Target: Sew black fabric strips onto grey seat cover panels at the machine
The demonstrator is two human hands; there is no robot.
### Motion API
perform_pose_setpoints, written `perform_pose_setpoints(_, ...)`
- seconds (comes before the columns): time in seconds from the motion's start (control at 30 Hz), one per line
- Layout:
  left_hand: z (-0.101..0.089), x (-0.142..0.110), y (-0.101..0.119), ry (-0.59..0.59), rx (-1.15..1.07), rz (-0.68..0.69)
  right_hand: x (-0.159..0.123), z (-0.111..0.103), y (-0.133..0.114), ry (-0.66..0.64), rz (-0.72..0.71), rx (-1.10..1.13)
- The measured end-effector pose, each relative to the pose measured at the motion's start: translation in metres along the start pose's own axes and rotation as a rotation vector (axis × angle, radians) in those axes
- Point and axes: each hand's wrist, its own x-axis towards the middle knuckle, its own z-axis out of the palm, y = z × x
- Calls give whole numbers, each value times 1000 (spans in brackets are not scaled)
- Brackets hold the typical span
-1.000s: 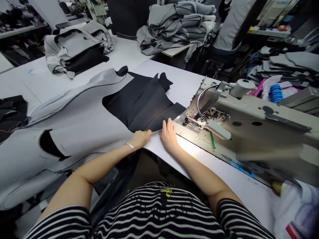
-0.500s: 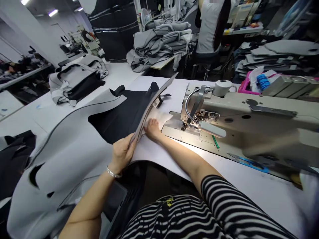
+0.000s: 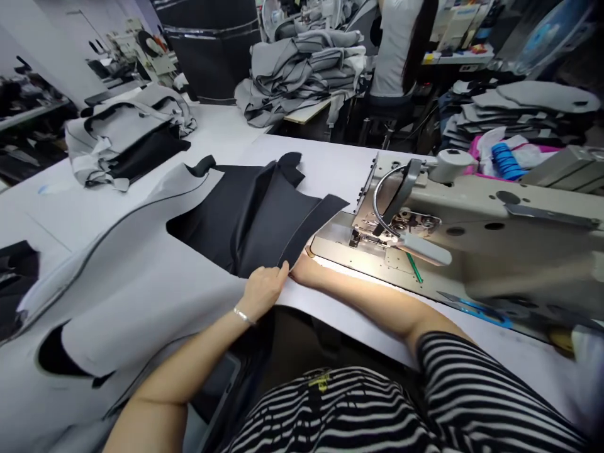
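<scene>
A black fabric panel lies on the white table, joined to a large grey piece that spreads to the left. My left hand pinches the near corner of the black panel, thumb and fingers closed on its edge. My right hand reaches under the folded-over black flap; only its wrist and heel show, its fingers are hidden. A sewing machine stands just right of the hands, its needle area lit.
Stacks of grey cut pieces lie at the back and at the right. Another grey and black bundle sits at the far left. A person in a light top sits beyond the table. Blue scissors lie on the machine bed.
The black flap that my left hand had lifted upright now lies folded down over the panel. My right hand has slipped beneath it. The view has shifted slightly.
</scene>
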Motion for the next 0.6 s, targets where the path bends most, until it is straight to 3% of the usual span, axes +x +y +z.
perform_pose_setpoints(0.1, 12, -5, 12, -203, -34, 26, -39, -5, 20, -190, -192, -128)
perform_pose_setpoints(0.2, 17, -7, 30, -269, -63, 43, -65, -11, 31, -123, -188, -302)
perform_pose_setpoints(0.27, 16, -5, 38, -275, -77, 38, -67, -9, 27, -80, -188, -354)
perform_pose_setpoints(0.33, 13, -4, 43, -282, -120, 36, -58, 0, 17, -125, -180, -376)
perform_pose_setpoints(0.4, 8, -7, 43, -249, -186, 31, -45, 11, 6, -218, -126, -400)
perform_pose_setpoints(0.47, 1, -22, 35, -134, -257, 30, -35, 21, -4, -292, -55, -450)
perform_pose_setpoints(0.53, -7, -59, 21, 16, -307, 27, -28, 28, -10, -306, -24, -512)
perform_pose_setpoints(0.6, -15, -119, 9, 128, -330, -7, -22, 32, -12, -336, -22, -553)
